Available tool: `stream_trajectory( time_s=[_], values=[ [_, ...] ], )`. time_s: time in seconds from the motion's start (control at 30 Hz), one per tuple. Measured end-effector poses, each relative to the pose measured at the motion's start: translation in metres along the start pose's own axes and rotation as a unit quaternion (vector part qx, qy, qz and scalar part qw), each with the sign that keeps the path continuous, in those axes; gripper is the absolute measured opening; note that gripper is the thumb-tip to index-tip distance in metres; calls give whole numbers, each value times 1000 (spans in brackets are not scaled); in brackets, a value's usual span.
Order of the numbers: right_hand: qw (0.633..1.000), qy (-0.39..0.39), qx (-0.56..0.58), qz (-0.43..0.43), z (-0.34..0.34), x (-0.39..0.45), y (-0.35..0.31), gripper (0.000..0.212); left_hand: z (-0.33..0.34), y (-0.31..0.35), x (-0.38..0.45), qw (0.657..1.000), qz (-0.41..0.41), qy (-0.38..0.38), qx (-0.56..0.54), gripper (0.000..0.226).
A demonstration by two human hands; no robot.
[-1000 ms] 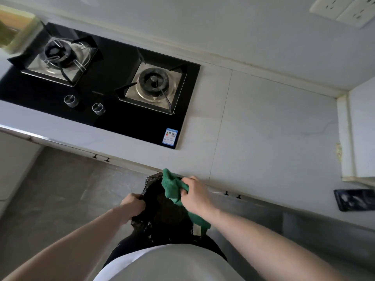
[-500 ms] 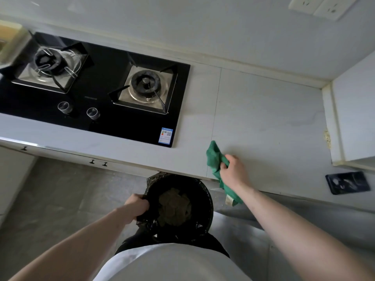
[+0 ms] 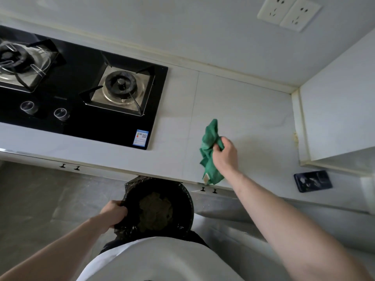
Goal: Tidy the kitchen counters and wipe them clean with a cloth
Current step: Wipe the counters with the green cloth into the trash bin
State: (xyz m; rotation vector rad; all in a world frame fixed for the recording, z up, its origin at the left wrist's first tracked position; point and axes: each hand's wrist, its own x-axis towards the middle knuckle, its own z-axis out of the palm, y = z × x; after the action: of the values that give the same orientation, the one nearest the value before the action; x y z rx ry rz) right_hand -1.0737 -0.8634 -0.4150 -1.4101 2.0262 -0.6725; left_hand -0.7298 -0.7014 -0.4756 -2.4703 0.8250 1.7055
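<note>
Right hand (image 3: 225,154): fingers curled round crumpled green cloth (image 3: 210,153), bunched above pale stone counter (image 3: 253,122), probably ready to wipe. Left hand (image 3: 113,212): fingers grip rim of round black-lined bin (image 3: 182,201) below counter edge, likely placed to catch sweepings.

Phone (image 3: 312,181) (dark); wall sockets (image 3: 289,13); hob (image 3: 81,94)

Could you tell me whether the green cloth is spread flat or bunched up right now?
Bunched up: the green cloth hangs crumpled from the right hand, over the counter.
</note>
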Motion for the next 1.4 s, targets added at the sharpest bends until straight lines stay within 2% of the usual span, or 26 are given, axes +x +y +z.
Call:
stream_trajectory(
  time_s=[0.1,0.17,0.37,0.47,0.57,0.77,0.83,0.9,0.97,1.03,1.17,1.4],
  values=[
    [993,108,-36,41,-43,45,33,9,5,-1,0,1000,0,19,14,22],
    [984,140,-75,77,-71,68,56,14,9,1,-1,999,0,30,13,19],
    [953,157,-200,166,-142,99,125,24,23,10,-8,999,-5,46,2,21],
    [940,174,-219,197,-157,108,150,28,27,14,-12,999,-7,42,-6,22],
    [947,178,-190,188,-156,119,160,41,30,10,-12,998,-21,52,-20,22],
    [951,185,-163,188,-160,154,175,26,38,9,-10,997,-38,65,-28,24],
    [953,128,-182,203,-159,165,179,28,41,11,-9,996,-43,65,-31,24],
    [947,50,-223,225,-155,172,183,41,44,11,-9,996,-50,61,-32,25],
    [937,16,-267,226,-149,174,188,53,46,12,-9,996,-53,61,-30,25],
    [933,18,-292,210,-141,163,185,55,47,14,-10,996,-53,63,-31,25],
    [953,51,-244,170,-112,126,163,48,47,16,-13,996,-55,53,-42,21],
    [968,78,-217,100,-50,66,124,43,51,11,-11,996,-53,31,-57,21]
  ],
)
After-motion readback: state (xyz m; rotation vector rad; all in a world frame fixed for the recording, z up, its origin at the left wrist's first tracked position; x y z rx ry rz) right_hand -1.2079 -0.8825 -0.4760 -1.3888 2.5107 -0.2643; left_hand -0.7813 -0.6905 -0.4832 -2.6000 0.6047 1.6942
